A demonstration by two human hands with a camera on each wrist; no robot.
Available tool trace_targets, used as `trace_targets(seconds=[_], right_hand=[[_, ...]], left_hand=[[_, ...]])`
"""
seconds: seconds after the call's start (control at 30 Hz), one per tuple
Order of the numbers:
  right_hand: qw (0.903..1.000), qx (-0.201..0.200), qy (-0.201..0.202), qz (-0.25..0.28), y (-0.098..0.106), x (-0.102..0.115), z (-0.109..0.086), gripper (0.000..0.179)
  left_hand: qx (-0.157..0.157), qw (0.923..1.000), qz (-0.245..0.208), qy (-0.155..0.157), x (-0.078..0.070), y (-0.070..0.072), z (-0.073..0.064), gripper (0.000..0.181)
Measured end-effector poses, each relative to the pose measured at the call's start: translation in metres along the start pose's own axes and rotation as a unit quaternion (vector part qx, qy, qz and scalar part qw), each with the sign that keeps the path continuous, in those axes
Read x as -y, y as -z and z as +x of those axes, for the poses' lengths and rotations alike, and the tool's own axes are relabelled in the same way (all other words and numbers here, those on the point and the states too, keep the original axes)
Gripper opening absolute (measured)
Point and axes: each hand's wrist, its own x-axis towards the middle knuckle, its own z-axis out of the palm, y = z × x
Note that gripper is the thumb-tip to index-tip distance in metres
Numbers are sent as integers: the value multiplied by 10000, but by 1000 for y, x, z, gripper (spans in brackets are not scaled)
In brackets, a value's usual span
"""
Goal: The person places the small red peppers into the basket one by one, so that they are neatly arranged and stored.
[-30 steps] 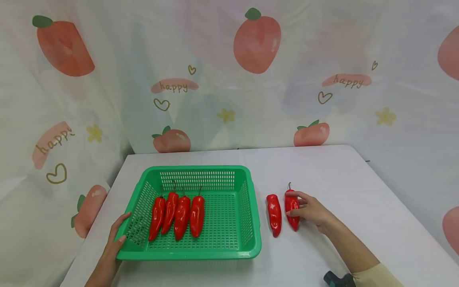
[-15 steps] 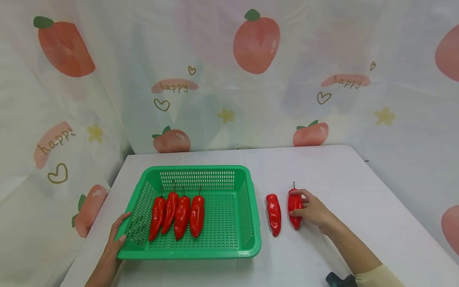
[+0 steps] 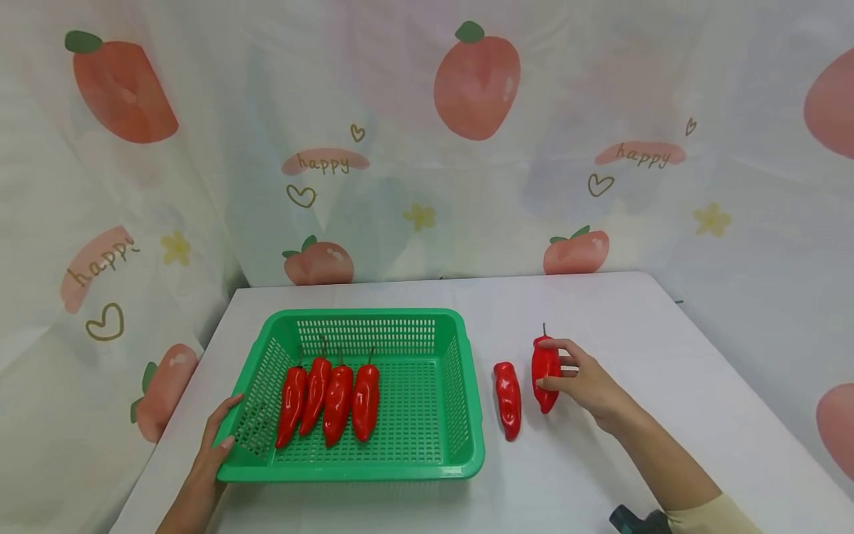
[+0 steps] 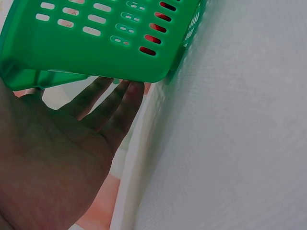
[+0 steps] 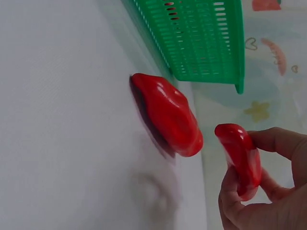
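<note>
Between thumb and fingers, my right hand [image 3: 586, 378] pinches a glossy red chili pepper [image 3: 543, 371], its thin stem pointing away. In the right wrist view this chili pepper [image 5: 242, 155] hangs clear of the tabletop. Another red chili pepper [image 3: 508, 400] lies on the table just left of it. My left hand [image 3: 203, 467] holds the left rim of a green slotted plastic basket [image 3: 353, 473], thumb at the rim. The left wrist view shows its fingers [image 4: 115, 110] reaching to the basket's side wall. Several red chili peppers [image 3: 339, 404] lie side by side in the basket's left half.
A white-covered table [image 3: 400, 512] carries everything. Behind it and at the sides hangs a pale fabric backdrop [image 3: 414, 89] printed with fruit, hearts and "happy". A dark device [image 3: 637, 521] sits at the right sleeve [image 3: 714, 517].
The right hand has lifted the chili pepper, first shifting slightly right, then up and away from the person. The left hand, basket and other chili peppers stay in place.
</note>
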Motion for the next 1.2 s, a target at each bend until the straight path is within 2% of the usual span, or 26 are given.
trace_targets(seconds=[0.13,0.3,0.5,0.83,1.2], right_hand=[[9996,30,104,251,-3,7,-3,80],[9993,18,198,309,-6,16,-5,80],[9988,-1,331,362,-9,26,-9,77],[9965,-48,740,398,-15,47,-12,77],[9911,237,931,923,-35,69,-15,70]], left_hand=[[40,10000,-35,-33,-1,0,-1,51],[26,9999,-65,-112,-1,0,-2,51],[-12,10000,1,83,-2,-1,-1,51],[-4,10000,12,45,-5,-1,-1,51],[-9,9998,-10,219,-7,-2,-2,53]])
